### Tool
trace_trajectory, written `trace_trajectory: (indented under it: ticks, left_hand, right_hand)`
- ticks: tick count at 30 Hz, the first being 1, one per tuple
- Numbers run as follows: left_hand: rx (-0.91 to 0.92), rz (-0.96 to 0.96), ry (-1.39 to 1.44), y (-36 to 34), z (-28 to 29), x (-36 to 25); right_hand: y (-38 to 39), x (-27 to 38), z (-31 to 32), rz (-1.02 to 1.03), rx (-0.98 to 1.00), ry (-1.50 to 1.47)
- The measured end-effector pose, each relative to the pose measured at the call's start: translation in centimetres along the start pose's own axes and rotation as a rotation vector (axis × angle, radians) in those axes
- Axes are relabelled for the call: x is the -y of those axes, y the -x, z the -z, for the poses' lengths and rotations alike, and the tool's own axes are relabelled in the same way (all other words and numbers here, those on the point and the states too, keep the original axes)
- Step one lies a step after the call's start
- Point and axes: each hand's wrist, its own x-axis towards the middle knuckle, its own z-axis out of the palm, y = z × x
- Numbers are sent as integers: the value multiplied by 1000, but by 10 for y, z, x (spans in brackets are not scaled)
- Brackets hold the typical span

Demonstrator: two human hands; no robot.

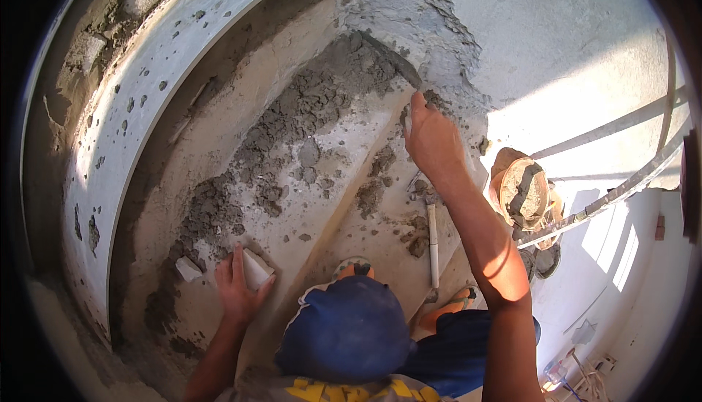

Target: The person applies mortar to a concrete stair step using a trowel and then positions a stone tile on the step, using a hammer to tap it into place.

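Observation:
My right hand [431, 139] grips a trowel, its grey blade [395, 58] angled up and left into a heap of wet grey mortar [322, 88] on a white-dusted step. My left hand [234, 292] holds a white block piece [257, 269] resting on the same surface at the lower left. A smaller white chunk [189, 269] lies to its left. Crumbs of mortar are scattered between my hands. A tool with a long white handle [432, 245] lies beside my right forearm.
A blue cap [344, 329] fills the lower middle, with sandalled feet [457, 303] near it. A curved, mortar-spotted pale board [124, 117] borders the left. Rough plaster [439, 51] is at the top. Stacked buckets with mortar [526, 190] and a long rail [607, 201] are on the right.

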Motion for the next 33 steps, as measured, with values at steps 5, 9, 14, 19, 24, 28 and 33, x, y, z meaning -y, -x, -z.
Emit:
trace_trajectory:
  ticks: [5, 9, 14, 19, 24, 28, 33]
  left_hand:
    - [-13, 28, -44, -3, -3, -3]
    - [40, 46, -111, -2, -12, 1]
    - [109, 33, -219, 0, -11, -3]
    - [250, 139, -193, -8, -10, -8]
    - [207, 289, -334, -10, 38, -60]
    - [515, 415, 362, -86, 163, -231]
    - [964, 127, 477, 22, 149, -387]
  right_hand:
    - [16, 70, 0, 85, 177, 68]
    - [40, 76, 9, 117, 257, -91]
    - [33, 49, 35, 14, 209, -455]
    - [78, 17, 36, -259, 289, -787]
    - [111, 46, 83, -506, 602, -1065]
    - [98, 23, 50, -467, 465, -936]
    - [74, 54, -51, -427, 367, -872]
